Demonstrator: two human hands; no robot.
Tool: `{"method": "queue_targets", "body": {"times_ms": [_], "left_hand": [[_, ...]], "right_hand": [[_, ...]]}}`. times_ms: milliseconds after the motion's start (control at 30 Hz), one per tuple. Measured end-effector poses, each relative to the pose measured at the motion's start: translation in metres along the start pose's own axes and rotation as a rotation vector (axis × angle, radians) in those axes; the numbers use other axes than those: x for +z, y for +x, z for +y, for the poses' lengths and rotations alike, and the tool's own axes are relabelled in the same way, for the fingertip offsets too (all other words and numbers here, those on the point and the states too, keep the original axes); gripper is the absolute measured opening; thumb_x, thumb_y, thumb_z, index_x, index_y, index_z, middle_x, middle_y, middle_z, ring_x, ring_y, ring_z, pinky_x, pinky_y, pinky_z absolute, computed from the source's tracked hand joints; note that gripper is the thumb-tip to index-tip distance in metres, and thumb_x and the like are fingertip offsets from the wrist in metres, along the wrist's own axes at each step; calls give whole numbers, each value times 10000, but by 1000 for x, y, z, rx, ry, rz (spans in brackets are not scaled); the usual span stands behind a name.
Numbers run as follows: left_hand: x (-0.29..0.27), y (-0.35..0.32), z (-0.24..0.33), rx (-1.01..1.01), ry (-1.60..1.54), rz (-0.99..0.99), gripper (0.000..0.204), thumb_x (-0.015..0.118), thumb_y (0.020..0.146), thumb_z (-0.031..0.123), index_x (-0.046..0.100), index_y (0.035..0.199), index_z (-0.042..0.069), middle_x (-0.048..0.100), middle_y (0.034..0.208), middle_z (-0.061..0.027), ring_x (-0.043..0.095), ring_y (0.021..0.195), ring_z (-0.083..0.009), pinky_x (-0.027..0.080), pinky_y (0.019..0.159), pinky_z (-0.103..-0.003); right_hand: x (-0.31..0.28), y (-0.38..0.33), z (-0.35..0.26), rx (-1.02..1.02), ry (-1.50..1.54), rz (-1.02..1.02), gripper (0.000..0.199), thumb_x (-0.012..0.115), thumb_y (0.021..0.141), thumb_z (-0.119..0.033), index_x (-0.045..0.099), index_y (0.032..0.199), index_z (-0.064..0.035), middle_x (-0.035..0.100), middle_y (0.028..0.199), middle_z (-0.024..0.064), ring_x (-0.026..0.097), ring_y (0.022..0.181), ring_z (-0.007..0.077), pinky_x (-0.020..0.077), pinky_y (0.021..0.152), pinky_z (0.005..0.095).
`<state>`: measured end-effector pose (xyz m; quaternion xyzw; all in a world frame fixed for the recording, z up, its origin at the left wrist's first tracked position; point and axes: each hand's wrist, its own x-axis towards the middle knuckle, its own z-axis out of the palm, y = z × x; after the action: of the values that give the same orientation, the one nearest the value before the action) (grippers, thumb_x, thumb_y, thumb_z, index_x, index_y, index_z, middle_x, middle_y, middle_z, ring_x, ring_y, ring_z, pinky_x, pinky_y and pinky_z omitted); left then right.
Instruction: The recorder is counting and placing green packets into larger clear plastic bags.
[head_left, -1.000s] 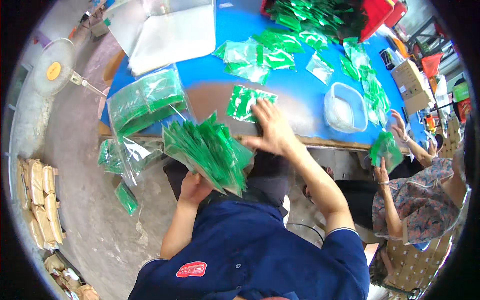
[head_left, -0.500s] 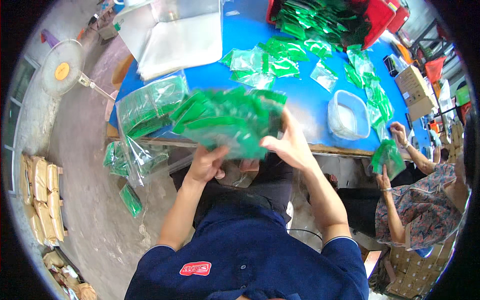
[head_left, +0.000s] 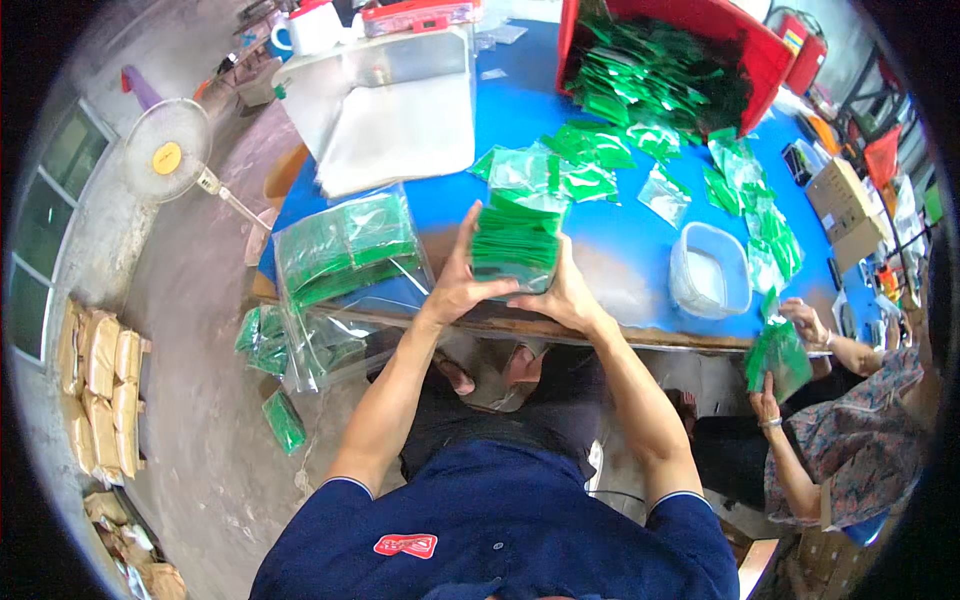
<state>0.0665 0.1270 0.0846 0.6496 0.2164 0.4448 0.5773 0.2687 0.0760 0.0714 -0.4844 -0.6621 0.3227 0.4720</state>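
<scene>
From the head view, my left hand (head_left: 462,285) and right hand (head_left: 562,295) each close their grip on a side of a thick stack of green plastic sachets (head_left: 516,238), held upright just above the blue tabletop (head_left: 620,250), beside a clear bag of packed sachets (head_left: 345,245).

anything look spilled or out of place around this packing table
Yes. One green packet lies on the concrete floor below the table's left end, apart from the bagged ones. The red bin is tipped on its side, green packets spreading loose across the blue table. The stack between both hands looks squared up.
</scene>
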Motion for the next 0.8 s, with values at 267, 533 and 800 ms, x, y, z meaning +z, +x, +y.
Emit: {"method": "queue_targets", "body": {"times_ms": [267, 533, 800], "left_hand": [[5, -16, -13, 36, 70, 53, 1246, 893, 697, 97, 39, 1604, 118, 322, 1560, -130, 300, 1446, -239, 274, 1182, -416], [3, -23, -19, 381, 457, -11, 801, 905, 715, 192, 511, 1404, 83, 448, 1470, -125, 429, 1328, -247, 379, 1094, -408], [13, -62, 28, -472, -220, 137, 769, 890, 670, 91, 520, 1342, 36, 633, 1198, -86, 622, 1044, -188, 489, 953, -357]], "right_hand": [[1, -1, -2, -37, -237, -11, 921, 868, 683, -119, 298, 1400, -17, 584, 1209, 231, 591, 1163, 396, 473, 988, 451], [-7, -22, 7, 100, 0, -150, 772, 859, 744, -160, 354, 1310, -18, 655, 1158, 208, 663, 1062, 344, 518, 908, 430], [-22, -48, -60, 512, 506, -186, 927, 466, 884, -782, 455, 1365, 11, 607, 1291, 231, 618, 1147, 365, 498, 975, 492]]}}
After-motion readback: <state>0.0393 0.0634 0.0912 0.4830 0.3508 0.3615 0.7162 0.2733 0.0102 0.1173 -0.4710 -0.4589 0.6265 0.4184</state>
